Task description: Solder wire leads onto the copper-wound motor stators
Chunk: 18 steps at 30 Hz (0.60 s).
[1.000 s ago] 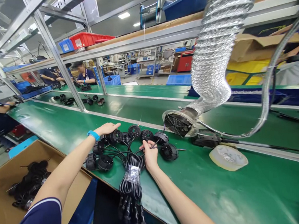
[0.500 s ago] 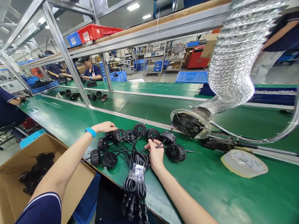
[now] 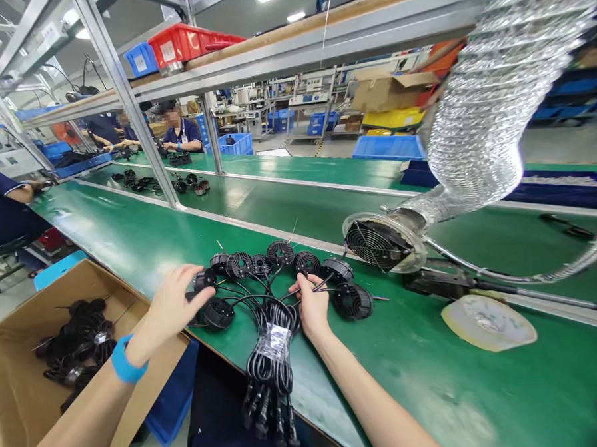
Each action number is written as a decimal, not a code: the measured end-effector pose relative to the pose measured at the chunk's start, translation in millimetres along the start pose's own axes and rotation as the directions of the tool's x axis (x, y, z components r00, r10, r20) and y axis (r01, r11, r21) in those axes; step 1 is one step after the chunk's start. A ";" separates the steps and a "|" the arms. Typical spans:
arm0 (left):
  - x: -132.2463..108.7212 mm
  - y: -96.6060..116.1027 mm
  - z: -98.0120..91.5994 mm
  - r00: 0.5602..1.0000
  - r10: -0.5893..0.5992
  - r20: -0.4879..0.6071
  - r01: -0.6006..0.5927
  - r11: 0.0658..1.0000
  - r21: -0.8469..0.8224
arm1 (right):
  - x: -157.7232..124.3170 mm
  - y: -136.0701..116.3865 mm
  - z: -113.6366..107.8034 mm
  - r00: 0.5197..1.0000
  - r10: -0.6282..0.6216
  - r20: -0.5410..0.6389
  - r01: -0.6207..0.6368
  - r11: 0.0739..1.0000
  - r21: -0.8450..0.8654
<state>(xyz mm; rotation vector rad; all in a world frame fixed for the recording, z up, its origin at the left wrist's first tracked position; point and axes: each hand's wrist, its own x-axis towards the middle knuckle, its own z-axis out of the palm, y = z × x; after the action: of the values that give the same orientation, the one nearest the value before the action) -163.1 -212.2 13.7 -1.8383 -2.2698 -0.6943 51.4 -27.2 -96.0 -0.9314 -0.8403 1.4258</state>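
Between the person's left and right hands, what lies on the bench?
In the head view, round black housings lie nearest the left hand, then black cables up to the right hand.

Free bench (image 3: 113, 226) beyond left grip (image 3: 175, 306), round black parts (image 3: 219, 314) rightward.

My surface (image 3: 410, 351) is a glossy green, and against it the round housings (image 3: 353, 302) are black, several patterned with curved slots. The looped cables (image 3: 281, 316) are black too, crossed by a clear, silvery wrap (image 3: 275, 343). I wear a plain bright-blue wristband (image 3: 128, 361). The fan grille (image 3: 378, 246) shows dark concentric rings; the duct (image 3: 478, 121) (crinkled like foil) is ribbed silver. The carton (image 3: 16, 382) is brown, the long bin (image 3: 189, 44) red, the small bin (image 3: 141, 60) blue.
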 end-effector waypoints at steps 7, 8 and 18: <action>-53.2 -12.2 59.6 0.991 -0.110 -0.073 0.116 0.990 0.077 | -6.4 -9.4 2.8 0.997 0.071 0.019 -0.072 0.996 0.048; -52.9 -16.4 64.7 0.993 -0.091 -0.073 0.096 0.993 0.067 | -8.2 -9.7 2.6 0.997 0.075 0.034 -0.076 0.996 0.050; -13.0 -45.5 73.4 0.946 0.261 -0.190 -0.242 0.963 0.118 | -38.5 -23.9 -3.6 0.976 0.213 0.041 -0.217 0.967 0.133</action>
<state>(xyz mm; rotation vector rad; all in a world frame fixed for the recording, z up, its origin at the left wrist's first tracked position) -190.3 -198.7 -68.2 -1.8729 -1.8656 -0.6855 65.0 -64.2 -73.4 -0.9212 -0.6657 1.6650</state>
